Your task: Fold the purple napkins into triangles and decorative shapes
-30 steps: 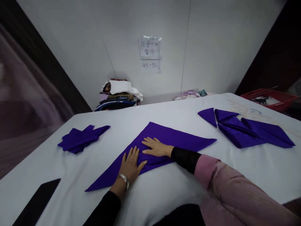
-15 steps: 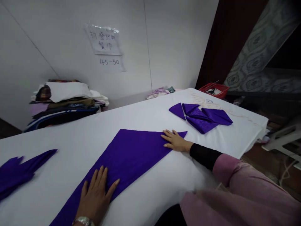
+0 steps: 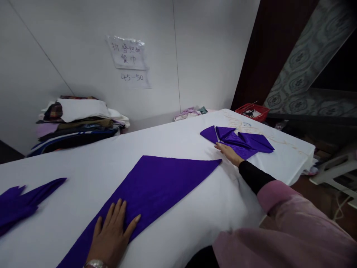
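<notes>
A purple cloth napkin point(image 3: 158, 182), folded into a large triangle, lies flat on the white tablecloth point(image 3: 178, 238). My left hand point(image 3: 111, 227) rests on its lower left part, fingers spread, pressing on the fabric. Past the napkin's right tip, my right hand point(image 3: 228, 152) is stretched out with nothing in it, beside the folded purple napkins point(image 3: 242, 143). Its fingertips overlap their near edge in the view; I cannot tell whether they touch. At the left edge lies another purple cloth point(image 3: 19, 204), crumpled.
Behind the table is a pile of folded clothes point(image 3: 83, 115) on the left. A small heap of cloth point(image 3: 189, 113) sits by the wall. A red basket point(image 3: 252, 111) stands at the far right corner, and a white plastic stool point(image 3: 334, 175) stands right of the table. Handwritten paper signs point(image 3: 129, 59) hang on the wall.
My right hand has left the triangular napkin's right end and moved right and away from me to the folded napkins. My left hand has stayed on the cloth.
</notes>
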The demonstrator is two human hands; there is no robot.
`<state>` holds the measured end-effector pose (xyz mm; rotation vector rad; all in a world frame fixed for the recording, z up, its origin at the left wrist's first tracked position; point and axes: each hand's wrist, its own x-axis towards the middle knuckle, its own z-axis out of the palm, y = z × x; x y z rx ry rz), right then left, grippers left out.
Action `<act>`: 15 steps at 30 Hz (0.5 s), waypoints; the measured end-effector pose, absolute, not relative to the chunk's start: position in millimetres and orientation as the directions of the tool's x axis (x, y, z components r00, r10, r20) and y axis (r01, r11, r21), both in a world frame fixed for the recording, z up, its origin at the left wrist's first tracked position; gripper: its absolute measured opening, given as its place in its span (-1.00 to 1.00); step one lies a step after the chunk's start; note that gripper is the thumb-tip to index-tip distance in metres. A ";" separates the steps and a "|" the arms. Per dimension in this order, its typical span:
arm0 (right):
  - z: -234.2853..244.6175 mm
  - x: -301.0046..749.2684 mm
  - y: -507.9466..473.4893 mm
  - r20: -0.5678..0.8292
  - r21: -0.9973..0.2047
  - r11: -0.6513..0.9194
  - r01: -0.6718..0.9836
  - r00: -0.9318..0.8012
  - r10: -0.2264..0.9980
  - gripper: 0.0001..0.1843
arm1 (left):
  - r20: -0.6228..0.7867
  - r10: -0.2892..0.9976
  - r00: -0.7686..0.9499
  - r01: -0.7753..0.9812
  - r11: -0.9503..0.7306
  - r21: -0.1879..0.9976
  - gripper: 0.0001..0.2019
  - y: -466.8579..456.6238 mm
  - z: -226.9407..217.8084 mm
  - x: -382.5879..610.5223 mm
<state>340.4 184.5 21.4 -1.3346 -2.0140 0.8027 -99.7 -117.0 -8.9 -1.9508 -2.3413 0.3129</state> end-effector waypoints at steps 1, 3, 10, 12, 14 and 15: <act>19.7 342.8 181.5 0.144 -0.762 0.313 0.568 -0.322 0.936 -0.27 | -0.068 0.980 -0.189 0.964 0.172 -0.202 -0.52 -117.3 -8.3 -99.3; 13.8 347.5 173.2 0.142 -0.774 0.313 0.550 -0.331 0.933 -0.32 | -0.069 0.987 -0.147 0.974 0.132 -0.183 -0.52 -118.9 -6.2 -99.6; 5.5 353.9 152.8 0.163 -0.744 0.351 0.568 -0.355 0.921 -0.51 | -0.050 0.987 -0.150 0.986 0.146 -0.078 -0.52 -118.1 -0.6 -96.8; 7.1 352.1 150.9 0.161 -0.735 0.364 0.571 -0.375 0.913 -0.52 | -0.022 0.972 -0.233 0.972 0.233 -0.031 -0.45 -115.5 0.5 -91.0; 6.1 351.4 150.7 0.164 -0.717 0.383 0.582 -0.394 0.905 -0.52 | -0.001 0.954 -0.298 0.954 0.298 0.019 -0.33 -113.5 2.9 -84.9; 3.8 352.0 151.7 0.167 -0.691 0.398 0.603 -0.403 0.900 -0.52 | 0.003 0.951 -0.308 0.951 0.308 0.036 -0.29 -112.9 4.3 -82.4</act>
